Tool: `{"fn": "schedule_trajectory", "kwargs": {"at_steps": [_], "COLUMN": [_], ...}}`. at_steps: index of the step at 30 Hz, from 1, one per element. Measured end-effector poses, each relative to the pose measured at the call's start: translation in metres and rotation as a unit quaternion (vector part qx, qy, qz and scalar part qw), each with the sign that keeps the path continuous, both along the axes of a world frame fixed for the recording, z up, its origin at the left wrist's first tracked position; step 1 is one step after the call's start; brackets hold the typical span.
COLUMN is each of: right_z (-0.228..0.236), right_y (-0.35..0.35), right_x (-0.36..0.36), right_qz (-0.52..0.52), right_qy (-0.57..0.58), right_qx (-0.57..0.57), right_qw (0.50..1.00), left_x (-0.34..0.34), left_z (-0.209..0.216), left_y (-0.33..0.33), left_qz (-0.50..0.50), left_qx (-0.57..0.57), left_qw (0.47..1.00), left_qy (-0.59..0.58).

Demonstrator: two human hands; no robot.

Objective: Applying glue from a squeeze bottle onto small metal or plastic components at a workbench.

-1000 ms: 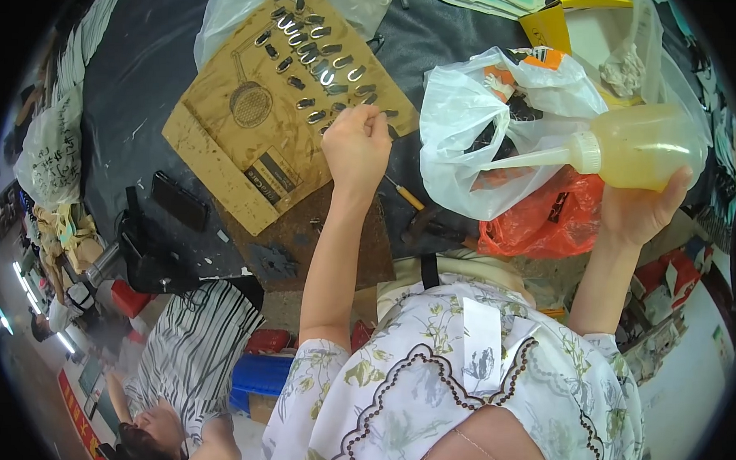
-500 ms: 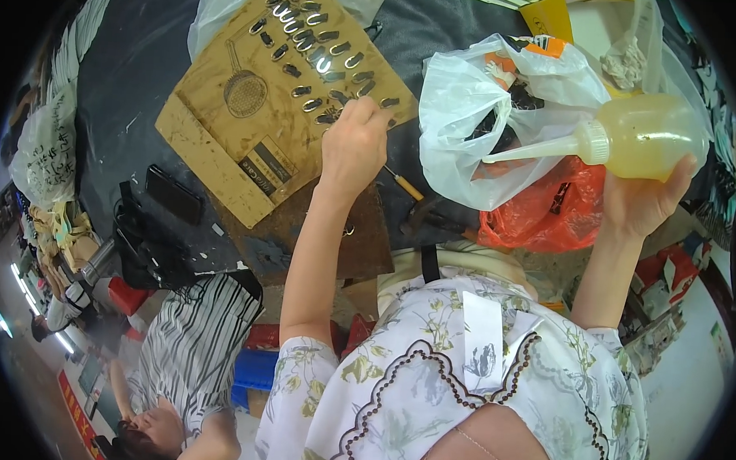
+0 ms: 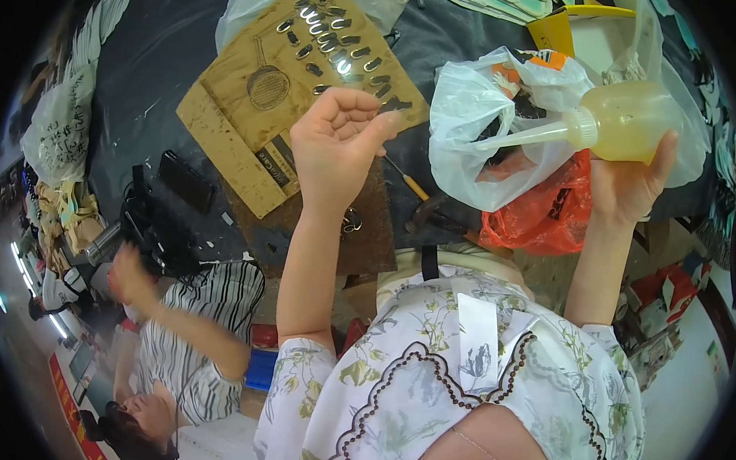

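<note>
My right hand (image 3: 625,186) is wrapped around a translucent squeeze bottle (image 3: 631,122) of yellowish liquid. The bottle lies on its side, its long tapered nozzle pointing left over a white plastic bag (image 3: 461,112). My left hand (image 3: 334,144) hovers at the lower right of a brown cardboard sheet (image 3: 217,127). Its fingers are loosely bent, the thumb stands apart, and nothing shows between them. Several small black pieces with shiny metal rims (image 3: 328,42) lie in rows on the cardboard. One dark piece (image 3: 395,105) sits just beyond the thumb, near the sheet's right corner.
A wooden-handled tool (image 3: 414,185) and a hammer (image 3: 425,212) lie near the front edge, beside a brown board (image 3: 367,246) holding shiny rings (image 3: 351,220). A red bag (image 3: 539,208) sits below the white one. At left are a black phone (image 3: 186,181) and a co-worker in stripes (image 3: 211,322).
My left hand has drawn back from the pieces and its fingers have loosened. The bottle has shifted slightly left. The co-worker's arm has swung up. The whole view has shifted a little.
</note>
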State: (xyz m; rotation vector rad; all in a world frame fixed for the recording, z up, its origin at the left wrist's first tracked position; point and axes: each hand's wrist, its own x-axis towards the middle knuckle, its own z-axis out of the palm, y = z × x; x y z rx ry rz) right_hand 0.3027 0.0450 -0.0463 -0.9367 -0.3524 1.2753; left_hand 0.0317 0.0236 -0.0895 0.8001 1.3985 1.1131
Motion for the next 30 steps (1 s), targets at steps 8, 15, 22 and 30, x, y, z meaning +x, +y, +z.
{"fn": "schedule_trajectory", "kwargs": {"at_steps": [8, 15, 22, 30], "right_z": [0.004, 0.025, 0.025, 0.022], "right_y": [0.008, 0.011, 0.011, 0.008], "right_x": [-0.006, -0.019, -0.017, -0.015], "right_qz": [-0.023, 0.008, 0.029, 0.034], "right_qy": [-0.021, -0.149, -0.146, -0.168], "right_qx": [-0.002, 0.114, 0.114, 0.109], "right_qw": [1.000, 0.982, 0.982, 0.979], "left_x": [0.005, 0.012, 0.012, 0.007], "left_z": [0.011, 0.016, 0.019, 0.019], "left_y": [-0.017, -0.026, -0.026, -0.026], "left_qz": [0.053, 0.042, 0.009, 0.007], "left_qx": [0.248, 0.466, 0.491, 0.495], "left_qw": [0.958, 0.835, 0.816, 0.808], "left_qy": [0.131, 0.290, 0.306, 0.319]}}
